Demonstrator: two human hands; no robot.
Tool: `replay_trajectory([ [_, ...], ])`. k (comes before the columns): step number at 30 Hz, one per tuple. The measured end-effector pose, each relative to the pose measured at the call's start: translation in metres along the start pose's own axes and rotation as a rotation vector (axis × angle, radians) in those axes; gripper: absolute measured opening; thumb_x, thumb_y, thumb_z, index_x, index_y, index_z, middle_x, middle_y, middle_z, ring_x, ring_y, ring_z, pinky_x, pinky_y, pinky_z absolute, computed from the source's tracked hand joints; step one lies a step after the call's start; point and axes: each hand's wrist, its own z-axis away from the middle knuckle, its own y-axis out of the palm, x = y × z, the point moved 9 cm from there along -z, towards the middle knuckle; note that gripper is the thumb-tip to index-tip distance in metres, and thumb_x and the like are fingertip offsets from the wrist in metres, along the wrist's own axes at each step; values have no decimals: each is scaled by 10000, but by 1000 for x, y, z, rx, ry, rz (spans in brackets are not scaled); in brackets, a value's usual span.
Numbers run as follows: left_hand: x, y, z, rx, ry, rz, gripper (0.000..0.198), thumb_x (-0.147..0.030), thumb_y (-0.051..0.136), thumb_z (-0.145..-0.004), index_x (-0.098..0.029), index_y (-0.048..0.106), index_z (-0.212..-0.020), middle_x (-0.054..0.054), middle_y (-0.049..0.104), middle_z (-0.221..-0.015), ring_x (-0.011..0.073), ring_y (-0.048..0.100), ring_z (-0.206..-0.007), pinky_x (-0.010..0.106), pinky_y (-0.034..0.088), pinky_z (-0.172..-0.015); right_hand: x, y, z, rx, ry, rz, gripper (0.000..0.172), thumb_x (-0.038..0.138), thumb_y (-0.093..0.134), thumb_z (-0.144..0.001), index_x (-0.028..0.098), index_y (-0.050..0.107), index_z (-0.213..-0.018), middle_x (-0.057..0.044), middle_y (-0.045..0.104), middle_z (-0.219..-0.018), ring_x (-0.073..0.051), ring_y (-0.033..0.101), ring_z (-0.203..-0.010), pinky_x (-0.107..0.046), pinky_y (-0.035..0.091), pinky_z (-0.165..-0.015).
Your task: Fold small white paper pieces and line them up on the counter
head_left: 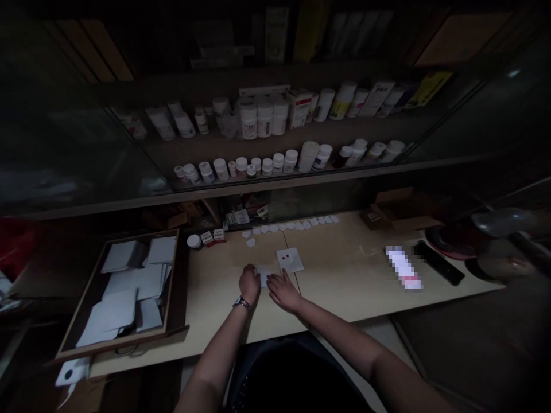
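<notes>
My left hand [250,284], with a watch or bracelet at its wrist, is closed on the left side of a small white paper [263,276] on the wooden table [344,281]. From the right, my right hand [284,291] touches the paper's other edge with its fingers spread. Just beyond my right hand lies a white square sheet [294,261] with small red pills [283,258] and a few pale ones that are hard to make out. Several small folded white papers [298,225] form a row along the back of the table.
At the left, a wooden drawer [177,275] holds white papers. A white bottle [194,241] and small boxes stand beside it. Phones [439,263] and an open carton [404,221] are at the right. Shelves of bottles [264,119] rise behind.
</notes>
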Motion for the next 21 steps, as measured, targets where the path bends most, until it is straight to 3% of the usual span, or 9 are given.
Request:
replay_trajectory([
  [4, 6, 5, -7, 63, -110, -4, 330, -135, 533, -776, -151, 560, -1104, 128, 674, -996, 231, 646, -922, 267, 431, -695, 0, 3, 2, 2, 13, -4, 402, 306, 428, -919, 160, 507, -1286, -143, 481, -1360, -265, 370, -1280, -586, 73, -1103],
  [10, 3, 6, -10, 56, -109, 27, 367, -79, 470, -773, -132, 564, -1124, 155, 689, -970, 239, 663, -892, 275, 442, -674, -1, 5, 3, 3, 24, -13, 410, 305, 423, -922, 163, 495, -1300, -139, 466, -1377, -268, 354, -1294, -582, 67, -1104],
  [16, 8, 10, -11, 48, -100, 66, 305, -75, 473, -746, -162, 649, -979, 125, 700, -977, 225, 659, -903, 266, 442, -680, -2, 4, 2, 20, 10, -14, 437, 293, 414, -921, 179, 457, -1340, -143, 476, -1363, -272, 368, -1278, -576, 66, -1100],
  [21, 9, 15, -14, 62, -69, 96, 249, -56, 516, -680, -159, 676, -841, 101, 708, -867, 203, 659, -817, 241, 421, -638, 1, -2, -6, 24, 19, 34, 502, 302, 448, -913, 215, 372, -1402, -136, 517, -1285, -273, 406, -1216, -579, 81, -1095],
])
